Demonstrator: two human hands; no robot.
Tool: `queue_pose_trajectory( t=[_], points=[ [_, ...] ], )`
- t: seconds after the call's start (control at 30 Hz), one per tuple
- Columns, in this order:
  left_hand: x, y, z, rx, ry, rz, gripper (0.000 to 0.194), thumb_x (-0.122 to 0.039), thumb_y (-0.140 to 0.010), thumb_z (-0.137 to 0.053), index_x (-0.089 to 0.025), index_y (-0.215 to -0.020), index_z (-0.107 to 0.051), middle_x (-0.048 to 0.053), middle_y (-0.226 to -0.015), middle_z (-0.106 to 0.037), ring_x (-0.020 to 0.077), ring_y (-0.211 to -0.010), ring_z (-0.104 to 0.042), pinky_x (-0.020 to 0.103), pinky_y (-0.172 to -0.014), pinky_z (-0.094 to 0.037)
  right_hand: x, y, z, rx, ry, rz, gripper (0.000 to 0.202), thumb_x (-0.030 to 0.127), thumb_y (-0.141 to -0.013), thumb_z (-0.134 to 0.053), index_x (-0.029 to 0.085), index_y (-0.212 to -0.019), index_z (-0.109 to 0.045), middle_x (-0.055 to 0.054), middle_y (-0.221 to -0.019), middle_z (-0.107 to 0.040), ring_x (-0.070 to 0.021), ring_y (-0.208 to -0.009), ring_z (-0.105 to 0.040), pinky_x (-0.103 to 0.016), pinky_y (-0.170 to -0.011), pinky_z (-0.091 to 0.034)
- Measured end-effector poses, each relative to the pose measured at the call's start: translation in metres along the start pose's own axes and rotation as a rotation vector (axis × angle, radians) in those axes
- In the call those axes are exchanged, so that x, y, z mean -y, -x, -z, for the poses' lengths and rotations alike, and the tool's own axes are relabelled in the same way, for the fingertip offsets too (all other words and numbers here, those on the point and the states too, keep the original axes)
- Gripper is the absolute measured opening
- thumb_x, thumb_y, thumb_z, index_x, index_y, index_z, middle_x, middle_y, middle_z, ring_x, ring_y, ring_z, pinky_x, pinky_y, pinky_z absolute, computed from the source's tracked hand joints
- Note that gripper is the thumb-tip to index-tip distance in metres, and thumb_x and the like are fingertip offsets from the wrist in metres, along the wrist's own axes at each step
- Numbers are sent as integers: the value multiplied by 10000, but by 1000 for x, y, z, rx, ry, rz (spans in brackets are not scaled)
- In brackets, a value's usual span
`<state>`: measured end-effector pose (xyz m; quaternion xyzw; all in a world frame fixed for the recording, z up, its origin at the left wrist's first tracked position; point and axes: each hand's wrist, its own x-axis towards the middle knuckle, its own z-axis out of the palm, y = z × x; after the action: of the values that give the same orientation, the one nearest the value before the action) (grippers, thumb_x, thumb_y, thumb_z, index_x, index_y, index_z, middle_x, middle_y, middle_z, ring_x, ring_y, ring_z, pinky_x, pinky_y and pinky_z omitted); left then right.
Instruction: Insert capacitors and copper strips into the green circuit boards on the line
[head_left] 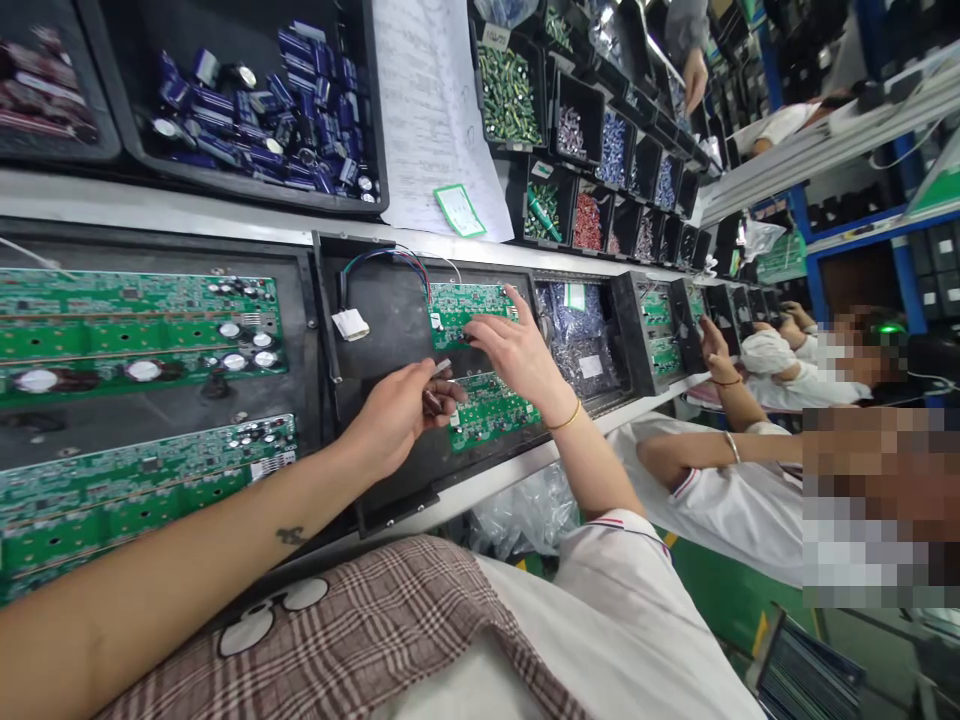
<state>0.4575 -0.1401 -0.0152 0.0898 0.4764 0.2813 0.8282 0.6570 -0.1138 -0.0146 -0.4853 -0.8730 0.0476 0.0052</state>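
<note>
Brown cylindrical capacitors [433,402] lie in the curled fingers of my left hand [401,415], one with a pale end sticking up near the thumb. This hand is just left of the lower green circuit board [491,425]. My right hand [517,350] reaches over the upper green circuit board [465,300]. Its thumb and a finger come together on a small dark part at the board's lower edge, which looks like a capacitor and is mostly covered. Another finger stretches to the board's upper right corner. Both boards sit in a black tray [382,375].
Left stands another black tray with larger populated boards [150,340]. Behind are a bin of blue capacitors [247,120], a paper sheet [427,110] and several small component bins [510,95]. Bagged parts [581,325] lie to the right. Co-workers [720,480] sit further along the line.
</note>
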Motion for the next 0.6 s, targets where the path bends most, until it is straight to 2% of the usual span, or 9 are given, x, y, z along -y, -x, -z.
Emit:
queue_pose_trajectory(
  t=[0.17,0.37,0.53,0.6],
  points=[
    [-2,0,0,5,5,6,290,-180,-1057,-388,-119,-836,-564,77,-628,-644,109,-490,-521,189,-442,-361,-12,2,-4,-58,-38,96,310,156,-1080,-394,213,-1275,-628,-59,-1247,-755,-177,-1255,-674,-569,-1334,-204],
    [2,-1,1,-1,2,-32,225,-176,-1055,-422,-125,-880,-553,40,-641,-626,99,-505,-516,180,-440,-369,-12,-1,-6,-160,-64,115,210,226,-1072,-471,199,-1157,-662,-50,-1095,-794,-180,-1073,-755,-546,-1314,-302],
    [6,-3,1,-9,-28,-51,182,-168,-1035,-469,-135,-875,-548,21,-642,-615,105,-514,-528,186,-437,-384,-11,1,-6,-155,-33,150,227,205,-1073,-450,188,-1165,-657,-72,-1130,-789,-199,-1132,-738,-561,-1305,-308],
    [7,-4,1,-14,-49,-51,167,-170,-1025,-489,-133,-876,-554,18,-643,-613,105,-499,-518,190,-428,-377,-13,1,-8,-145,-55,138,222,207,-1071,-458,192,-1170,-656,-65,-1120,-791,-195,-1096,-748,-559,-1303,-314]
  ],
)
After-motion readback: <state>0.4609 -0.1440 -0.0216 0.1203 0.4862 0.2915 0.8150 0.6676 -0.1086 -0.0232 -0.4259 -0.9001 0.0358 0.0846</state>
